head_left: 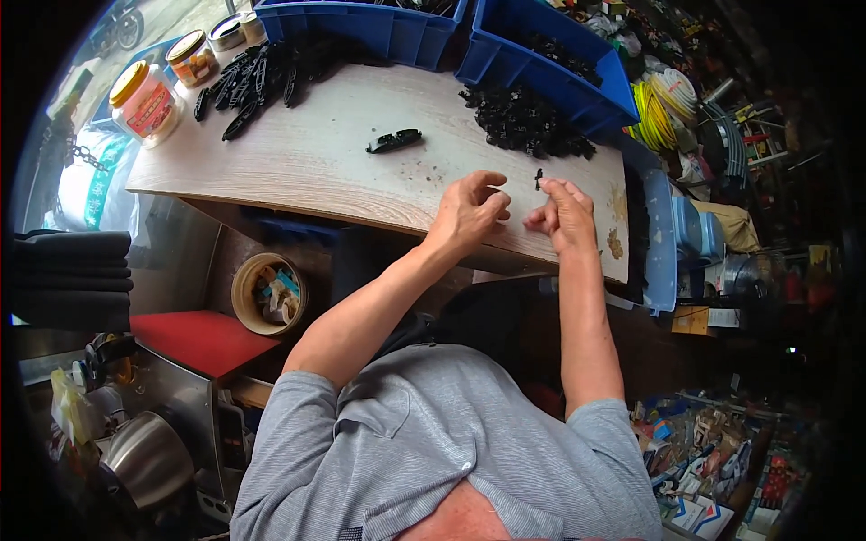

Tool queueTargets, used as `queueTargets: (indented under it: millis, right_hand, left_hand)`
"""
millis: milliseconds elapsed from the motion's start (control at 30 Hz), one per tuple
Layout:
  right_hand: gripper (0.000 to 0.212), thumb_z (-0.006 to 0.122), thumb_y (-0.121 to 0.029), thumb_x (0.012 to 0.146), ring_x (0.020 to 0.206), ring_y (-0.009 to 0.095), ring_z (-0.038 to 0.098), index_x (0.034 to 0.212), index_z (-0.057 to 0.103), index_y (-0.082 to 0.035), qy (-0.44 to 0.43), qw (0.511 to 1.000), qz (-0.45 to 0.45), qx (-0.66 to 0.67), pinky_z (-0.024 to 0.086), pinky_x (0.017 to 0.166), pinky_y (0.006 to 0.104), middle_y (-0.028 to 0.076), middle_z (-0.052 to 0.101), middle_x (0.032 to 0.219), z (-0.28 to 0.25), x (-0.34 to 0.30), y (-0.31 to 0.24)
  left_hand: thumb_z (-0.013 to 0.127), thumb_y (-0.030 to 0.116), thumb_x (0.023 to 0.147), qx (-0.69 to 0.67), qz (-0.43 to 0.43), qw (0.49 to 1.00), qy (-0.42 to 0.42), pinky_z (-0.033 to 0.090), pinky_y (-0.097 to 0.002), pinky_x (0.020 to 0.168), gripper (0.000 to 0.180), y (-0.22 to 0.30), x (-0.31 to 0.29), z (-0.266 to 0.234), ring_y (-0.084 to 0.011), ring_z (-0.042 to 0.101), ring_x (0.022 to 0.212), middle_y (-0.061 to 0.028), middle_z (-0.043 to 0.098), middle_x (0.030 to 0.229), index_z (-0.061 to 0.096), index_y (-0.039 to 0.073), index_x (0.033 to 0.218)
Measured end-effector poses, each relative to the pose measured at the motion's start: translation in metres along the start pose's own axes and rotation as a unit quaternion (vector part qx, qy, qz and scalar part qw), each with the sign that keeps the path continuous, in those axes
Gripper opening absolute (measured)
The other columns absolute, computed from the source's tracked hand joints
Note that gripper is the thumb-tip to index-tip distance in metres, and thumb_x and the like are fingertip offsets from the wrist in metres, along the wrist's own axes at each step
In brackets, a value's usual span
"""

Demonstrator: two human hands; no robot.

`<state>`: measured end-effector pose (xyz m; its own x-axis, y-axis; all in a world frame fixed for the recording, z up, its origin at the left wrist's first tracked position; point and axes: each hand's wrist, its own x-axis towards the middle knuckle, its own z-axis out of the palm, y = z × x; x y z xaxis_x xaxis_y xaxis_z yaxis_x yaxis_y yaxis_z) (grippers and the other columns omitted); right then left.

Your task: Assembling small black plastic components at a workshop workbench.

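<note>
Upright, a small black clip in the right hand, long axis vertical.

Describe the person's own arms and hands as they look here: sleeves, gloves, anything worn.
Both forearms are bare from the short sleeves down. The left hand and right hand wear no gloves; no watch, ring or wristband shows. The shirt is grey, short-sleeved, with a soft collar and fine ribbed weave; its sleeves end above the elbows.

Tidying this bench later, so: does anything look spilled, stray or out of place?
One long black part lies alone mid-table, apart from the row near the jars. Small black pieces sit heaped loose outside the blue bin.
</note>
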<state>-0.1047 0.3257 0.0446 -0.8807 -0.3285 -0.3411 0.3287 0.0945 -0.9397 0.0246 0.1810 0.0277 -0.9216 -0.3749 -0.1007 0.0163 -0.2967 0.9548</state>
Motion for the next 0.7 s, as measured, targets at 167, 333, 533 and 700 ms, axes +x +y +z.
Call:
queueTargets:
  millis: [167, 333, 533, 700]
  right_hand:
    - [0.016, 0.073, -0.015, 0.084, 0.041, 0.008, 0.044, 0.092, 0.064, -0.004, -0.038, 0.996, -0.080, 0.018, 0.036, 0.041, 0.0224, -0.002, 0.053, 0.057, 0.009, -0.014, 0.017]
    - [0.012, 0.074, -0.012, 0.085, 0.044, 0.002, 0.040, 0.089, 0.067, -0.004, -0.051, 0.991, -0.121, 0.037, 0.028, 0.042, 0.0185, -0.002, 0.062, 0.073, 0.013, -0.019, 0.023]
    - [0.021, 0.076, -0.015, 0.084, 0.045, 0.003, 0.042, 0.097, 0.064, -0.005, -0.060, 0.988, -0.139, 0.031, 0.034, 0.046, 0.0202, -0.003, 0.059, 0.066, 0.017, -0.020, 0.024]
    - [0.023, 0.075, -0.017, 0.084, 0.041, 0.006, 0.042, 0.099, 0.062, -0.005, -0.116, 0.987, -0.112, 0.026, 0.038, 0.046, 0.0221, -0.003, 0.052, 0.054, 0.014, -0.020, 0.020]
  left_hand:
    - [0.063, 0.013, 0.091, -0.070, -0.043, 0.996, -0.040, 0.059, -0.0293, 0.071, 0.037, -0.010, 0.021, 0.018, -0.0207, 0.070, 0.086, -0.0146, 0.068, 0.096, 0.056, -0.007, 0.122]
    - [0.063, 0.012, 0.091, -0.143, -0.063, 0.987, -0.046, 0.058, -0.0297, 0.066, 0.026, -0.014, 0.028, 0.018, -0.0193, 0.068, 0.080, -0.0114, 0.066, 0.089, 0.059, -0.005, 0.110]
    - [0.063, 0.012, 0.091, -0.184, -0.072, 0.979, -0.042, 0.054, -0.0272, 0.059, 0.015, -0.016, 0.030, 0.012, -0.0133, 0.060, 0.068, -0.0055, 0.060, 0.078, 0.061, 0.000, 0.099]
    - [0.056, 0.015, 0.094, -0.044, -0.018, 0.999, -0.023, 0.054, -0.0269, 0.058, 0.018, -0.003, 0.018, 0.004, -0.0117, 0.060, 0.066, -0.0051, 0.063, 0.078, 0.063, -0.002, 0.097]
